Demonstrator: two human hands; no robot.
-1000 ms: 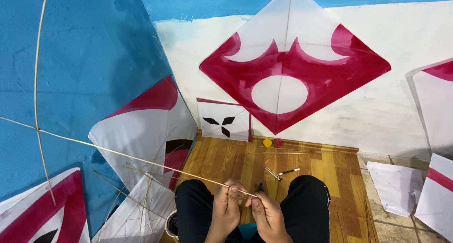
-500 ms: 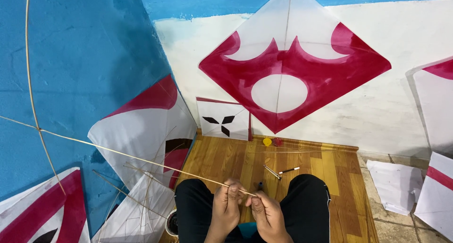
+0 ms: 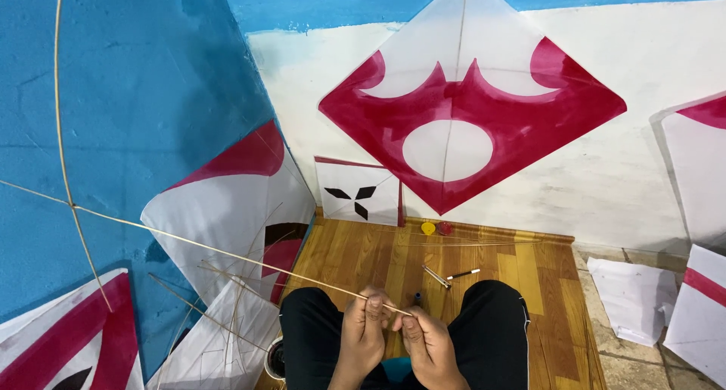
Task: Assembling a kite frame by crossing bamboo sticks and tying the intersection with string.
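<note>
My left hand (image 3: 361,331) and my right hand (image 3: 426,344) meet over my lap and pinch the near end of a long thin bamboo stick (image 3: 227,257). The stick runs up and left to where it crosses a bent bamboo bow (image 3: 59,118) that arcs in front of the blue wall. Both hands sit between my knees in black trousers (image 3: 495,322). The fingertips of both hands close on the stick's tip.
A big white and crimson kite (image 3: 469,102) hangs on the wall ahead. More kites (image 3: 227,208) lean at the left and right. Loose sticks (image 3: 227,299) lie by my left knee. A small kite (image 3: 359,192), yellow and red spools (image 3: 436,228), a pen (image 3: 463,273) and paper sheets (image 3: 631,295) lie on the floor.
The bent bow at the upper left has swung a little to the left. My hands hold the same place on the stick.
</note>
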